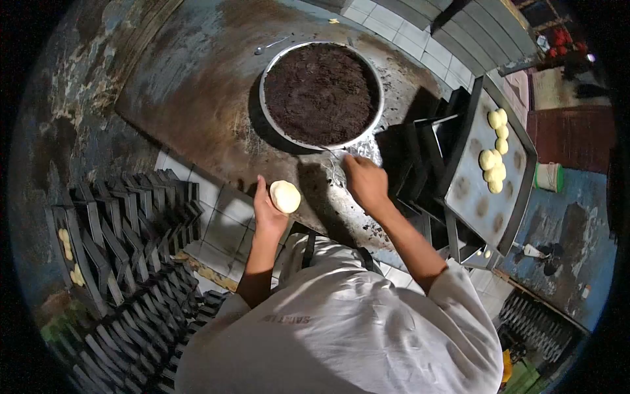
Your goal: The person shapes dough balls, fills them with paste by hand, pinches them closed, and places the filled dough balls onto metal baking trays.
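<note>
Dough (285,197): pale, rounded, held on the near side of the bowl (263,98), slightly left of it and apart from its rim. Left hand (268,215) holds it, thumb raised along its left edge, fingers mostly hidden beneath. Right hand (366,182) near the bowl's near rim, right of the dough, fingers curled in; a thin, dark strip shows between fingertips and rim, too blurred to say whether the hand is clamped on it. Hands apart. Bowl full of dark, crumbly filling (321,95), set on a stained table (197,98); dark crumbs scattered on the bowl's right and near sides. Spoon (260,50) on the table, beyond the bowl and to its left. Right of the bowl, a tilted tray (463,187) with pale balls (487,159) clustered on it, other dark trays beside and below. Stacked racks (131,230) left of the bowl, nearer the person.
</note>
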Demonstrator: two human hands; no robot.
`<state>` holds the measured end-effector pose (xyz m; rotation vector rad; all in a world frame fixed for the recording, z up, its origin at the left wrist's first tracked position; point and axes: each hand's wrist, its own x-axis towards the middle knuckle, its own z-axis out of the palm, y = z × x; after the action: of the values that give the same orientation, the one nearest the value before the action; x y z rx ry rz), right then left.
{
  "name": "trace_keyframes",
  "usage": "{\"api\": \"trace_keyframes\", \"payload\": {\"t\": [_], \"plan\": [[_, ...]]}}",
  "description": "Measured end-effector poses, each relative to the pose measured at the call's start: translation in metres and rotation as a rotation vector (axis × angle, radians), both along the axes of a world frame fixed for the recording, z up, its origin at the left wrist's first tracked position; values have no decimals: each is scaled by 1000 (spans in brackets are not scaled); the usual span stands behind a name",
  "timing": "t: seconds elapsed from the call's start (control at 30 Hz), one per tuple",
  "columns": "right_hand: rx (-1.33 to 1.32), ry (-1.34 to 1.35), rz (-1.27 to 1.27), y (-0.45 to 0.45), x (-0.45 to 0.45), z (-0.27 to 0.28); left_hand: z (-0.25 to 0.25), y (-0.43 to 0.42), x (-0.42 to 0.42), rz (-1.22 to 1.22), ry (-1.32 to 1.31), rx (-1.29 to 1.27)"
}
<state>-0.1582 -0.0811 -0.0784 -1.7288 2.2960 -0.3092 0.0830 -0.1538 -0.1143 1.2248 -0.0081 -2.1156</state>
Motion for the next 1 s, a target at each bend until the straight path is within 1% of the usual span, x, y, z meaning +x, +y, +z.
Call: {"api": "trace_keyframes", "payload": {"t": [0.03, 0.07, 0.1, 0.17, 0.3, 0.37, 0.4, 0.43, 0.5, 0.57, 0.6, 0.63, 0.7, 0.77, 0.8, 0.83, 0.9, 0.93, 0.97, 1.0], "plan": [[72, 58, 82, -36, 7, 5, 4, -4, 3, 14, 1, 1], [-104, 161, 182, -61, 11, -14, 7, -6, 7, 42, 0, -36], [18, 190, 198, -87, 17, -17, 7, -8, 11, 69, -1, -73], [117, 139, 165, -121, 28, -23, -6, -10, 24, 95, 14, -84], [121, 96, 154, -149, 24, -60, -5, -16, 31, 195, 21, -158], [131, -68, 29, -148, 3, -77, 1, -17, 29, 220, 23, -169], [171, -210, 29, -148, -8, -65, 5, -19, 25, 228, 49, -168], [187, -504, -2, -138, -21, -53, 8, -20, 22, 234, 76, -166], [225, -1085, -33, -107, -36, -37, 1, -21, 14, 207, 54, -179], [216, -1268, -28, -62, -32, 3, 3, -16, -5, 125, 137, -238], [214, -1385, -50, -38, -33, 16, 17, -11, -18, 113, 154, -171], [209, -1505, -75, -15, -33, 23, 16, -5, -32, 62, 206, -190], [107, -1479, -118, 28, -30, 13, 38, 13, -63, -43, 337, -141], [-110, -1472, -249, 66, -19, -16, 36, 36, -90, -98, 444, -88], [-145, -1461, -307, 89, -20, -37, 33, 47, -104, -142, 503, -82], [-213, -1355, -376, 114, -18, -44, 31, 60, -113, -189, 556, -70], [-222, -1250, -471, 178, -19, -53, 46, 88, -130, -241, 505, -36], [-185, -1262, -559, 217, -16, -66, 52, 100, -137, -252, 458, -8], [-146, -1274, -641, 254, -11, -82, 50, 111, -143, -255, 495, -25], [-246, -1364, -763, 285, -7, -94, 55, 120, -149, -274, 489, -33]]}}
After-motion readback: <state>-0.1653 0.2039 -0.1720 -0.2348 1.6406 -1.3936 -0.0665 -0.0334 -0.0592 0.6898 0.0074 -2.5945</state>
